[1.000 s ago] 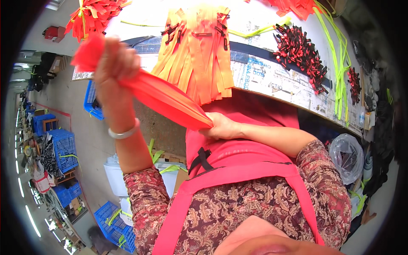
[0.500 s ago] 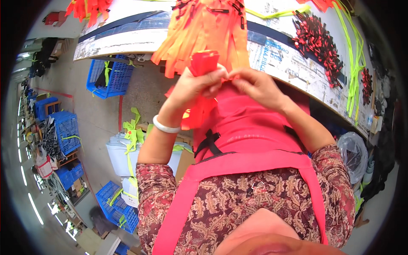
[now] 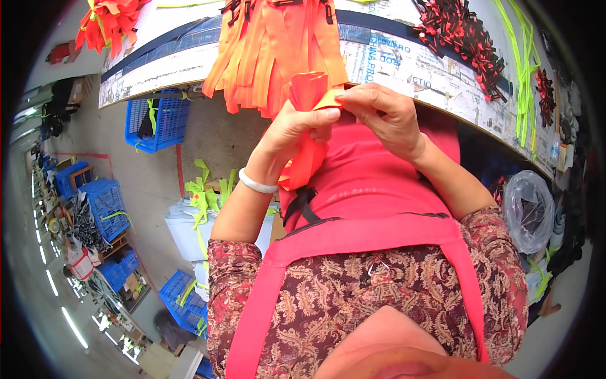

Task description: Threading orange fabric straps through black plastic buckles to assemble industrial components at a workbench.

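Centre of frame: left hand (image 3: 295, 128) closed around a bundle of red-orange strips (image 3: 305, 89), projecting above and below the fist; right hand (image 3: 390, 121), fingertips pinching one folded-out strip (image 3: 327, 100).

Two hands (image 3: 388, 120), one held strip bundle (image 3: 306, 91), one bracelet (image 3: 257, 182), one apron (image 3: 372, 243)

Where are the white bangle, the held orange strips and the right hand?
White bangle (image 3: 256, 184), head view: outer surface of the band.
Held orange strips (image 3: 305, 92), head view: their upper end.
Right hand (image 3: 392, 120), head view: back of the hand.
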A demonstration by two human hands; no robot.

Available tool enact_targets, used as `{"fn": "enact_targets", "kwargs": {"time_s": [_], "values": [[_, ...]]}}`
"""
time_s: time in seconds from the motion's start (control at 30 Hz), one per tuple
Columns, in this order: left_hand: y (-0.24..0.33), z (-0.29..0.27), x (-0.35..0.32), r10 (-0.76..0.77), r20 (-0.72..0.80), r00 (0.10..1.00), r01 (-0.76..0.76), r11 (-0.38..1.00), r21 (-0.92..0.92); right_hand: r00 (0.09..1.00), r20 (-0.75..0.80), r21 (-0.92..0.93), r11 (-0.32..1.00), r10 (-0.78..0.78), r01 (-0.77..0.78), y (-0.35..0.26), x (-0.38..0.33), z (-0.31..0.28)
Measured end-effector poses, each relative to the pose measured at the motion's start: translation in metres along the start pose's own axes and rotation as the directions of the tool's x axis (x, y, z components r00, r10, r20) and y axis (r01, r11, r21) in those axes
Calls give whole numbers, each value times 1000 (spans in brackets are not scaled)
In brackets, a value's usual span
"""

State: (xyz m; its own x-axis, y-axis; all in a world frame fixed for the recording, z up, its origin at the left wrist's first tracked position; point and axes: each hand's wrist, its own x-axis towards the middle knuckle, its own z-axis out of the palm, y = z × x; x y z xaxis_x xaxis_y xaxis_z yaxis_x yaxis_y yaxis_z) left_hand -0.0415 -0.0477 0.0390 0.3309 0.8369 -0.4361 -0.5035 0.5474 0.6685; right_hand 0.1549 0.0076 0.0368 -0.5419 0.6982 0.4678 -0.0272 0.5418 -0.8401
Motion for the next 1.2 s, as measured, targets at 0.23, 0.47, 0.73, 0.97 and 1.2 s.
{"fn": "enact_targets", "kwargs": {"time_s": [0.23,0.47,0.73,0.97,1.2], "values": [[-12,2,3,67,-47,997,-68,997,-21,826,130,457,706,549,-541,-8,5,0],[-8,27,-10,590,-73,804,-458,693,557,734,319,532,527,600,-662,-8,12,-3],[9,13,-16,500,-79,862,-335,679,653,864,298,185,863,407,-470,-17,9,-9],[-8,13,-3,342,-101,934,-235,802,549,931,272,-132,968,242,-213,-4,-1,-6],[-24,13,8,607,315,730,-467,106,878,631,374,447,464,679,-765,4,-21,2]]}}
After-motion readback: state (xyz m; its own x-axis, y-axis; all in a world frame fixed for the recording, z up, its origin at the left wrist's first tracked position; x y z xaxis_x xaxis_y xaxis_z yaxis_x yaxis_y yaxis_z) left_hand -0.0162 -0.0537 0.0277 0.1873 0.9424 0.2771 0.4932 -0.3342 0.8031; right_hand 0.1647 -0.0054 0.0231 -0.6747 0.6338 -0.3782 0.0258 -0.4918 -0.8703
